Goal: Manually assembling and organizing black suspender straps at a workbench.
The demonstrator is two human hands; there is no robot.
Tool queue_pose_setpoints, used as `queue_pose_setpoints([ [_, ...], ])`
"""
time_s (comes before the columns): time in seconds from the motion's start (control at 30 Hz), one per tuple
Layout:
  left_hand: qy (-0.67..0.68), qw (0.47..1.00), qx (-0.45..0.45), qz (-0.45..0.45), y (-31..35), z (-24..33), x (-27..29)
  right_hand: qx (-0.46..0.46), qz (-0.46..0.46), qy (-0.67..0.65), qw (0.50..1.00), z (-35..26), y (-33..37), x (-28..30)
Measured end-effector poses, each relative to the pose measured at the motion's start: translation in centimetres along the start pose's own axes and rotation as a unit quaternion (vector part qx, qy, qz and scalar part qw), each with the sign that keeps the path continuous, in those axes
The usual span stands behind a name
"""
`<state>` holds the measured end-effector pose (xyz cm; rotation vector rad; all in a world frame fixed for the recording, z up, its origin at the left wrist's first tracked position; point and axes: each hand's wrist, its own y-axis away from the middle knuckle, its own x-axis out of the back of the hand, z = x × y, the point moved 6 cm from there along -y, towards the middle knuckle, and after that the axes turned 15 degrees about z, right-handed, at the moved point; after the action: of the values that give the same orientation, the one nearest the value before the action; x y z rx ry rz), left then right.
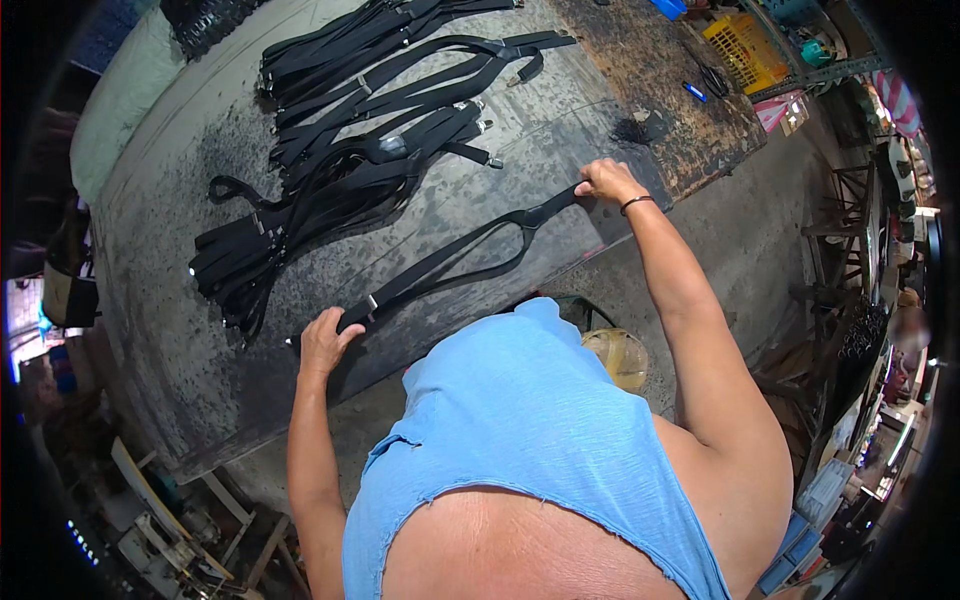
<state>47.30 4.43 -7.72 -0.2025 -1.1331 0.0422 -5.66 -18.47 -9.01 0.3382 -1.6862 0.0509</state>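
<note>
A pair of black suspenders (pixel 430 262) stretches between my hands along the near side of the worktable. My left hand (pixel 324 342) is closed round the end with the two straps, just past a metal slider. At the other end, my right hand (pixel 609 181) grips the single back strap beyond the dark joining patch. Beyond them lies a loose heap of black suspenders (pixel 330 185) with metal clips. Farther off, more black suspenders (pixel 390 45) are laid out lengthwise in bundles.
The grey worktable (pixel 150 370) has a worn brown board (pixel 690 120) at its right end. On that board lie a blue-handled tool (pixel 694 92) and a tangle of black threads (pixel 632 130). A yellow crate (pixel 745 50) stands beyond. A pale sack (pixel 120 110) rests at the far left.
</note>
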Motion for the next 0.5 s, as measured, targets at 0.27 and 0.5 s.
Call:
queue_pose_setpoints([
  [0.27, -0.024, 1.000, -0.007, -0.003, -3.1, -0.3, 0.8, -0.039, -0.018, 0.075, 0.996, 0.6, -1.4, -0.9],
  [0.5, -0.132, 0.983, -0.109, 0.062, -6.6, 1.5, 3.0, -0.077, -0.003, 0.064, 0.995, 1.0, -1.2, -0.9],
])
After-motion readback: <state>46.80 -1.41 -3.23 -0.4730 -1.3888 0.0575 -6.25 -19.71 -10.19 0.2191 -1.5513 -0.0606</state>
